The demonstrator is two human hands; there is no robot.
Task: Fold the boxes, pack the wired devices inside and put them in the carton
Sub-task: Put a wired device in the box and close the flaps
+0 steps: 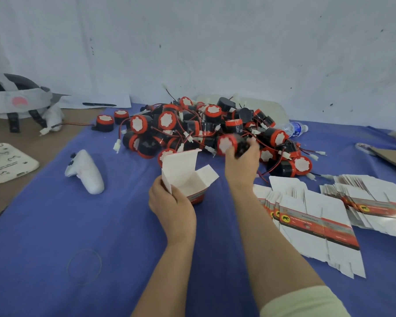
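In the head view, our left hand (169,202) is gripping the open box (188,177) by its side wall at centre. It is thin card, which we are judging light and easily crushed, so a low hold near the folded bottom suits it. Our right hand (240,163) is gripping a device (231,144) at 1 o'clock from the box, on the pile (192,126). It looks like hard plastic, and its wire is likely snagging neighbours. Flat boxes (313,223) are crowding 3 o'clock, and the table (78,225) is giving room at 7 o'clock.
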